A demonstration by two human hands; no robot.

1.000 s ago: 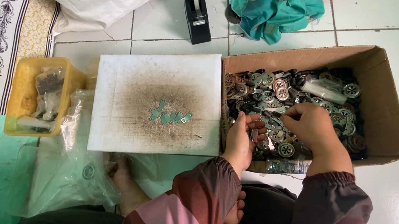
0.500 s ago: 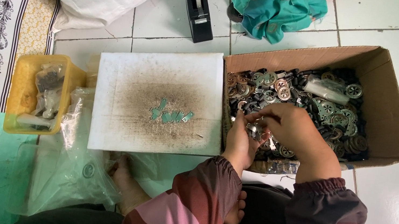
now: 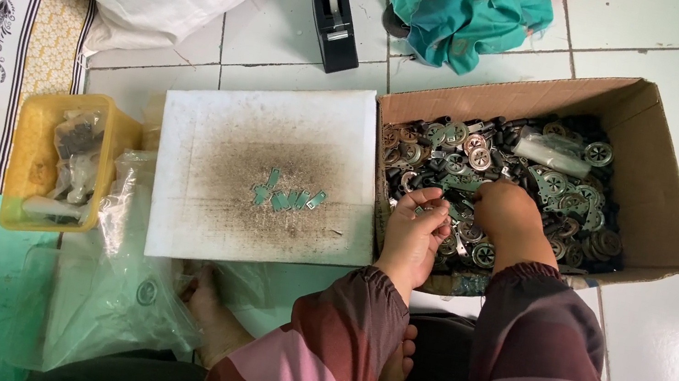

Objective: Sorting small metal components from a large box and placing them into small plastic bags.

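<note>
I see left hand (image 3: 414, 232) fingers pinched, likely on small part; right hand (image 3: 505, 212) nearer, curled into parts in cardboard box (image 3: 655, 195), grip unclear

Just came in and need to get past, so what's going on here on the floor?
A person sits on the tiled floor with both hands in a cardboard box full of small round metal parts. The left hand pinches a small piece at the box's near edge; the right hand digs into the pile. A few green strips lie on a dusty white board beside the box, with a yellow tub further left.
</note>
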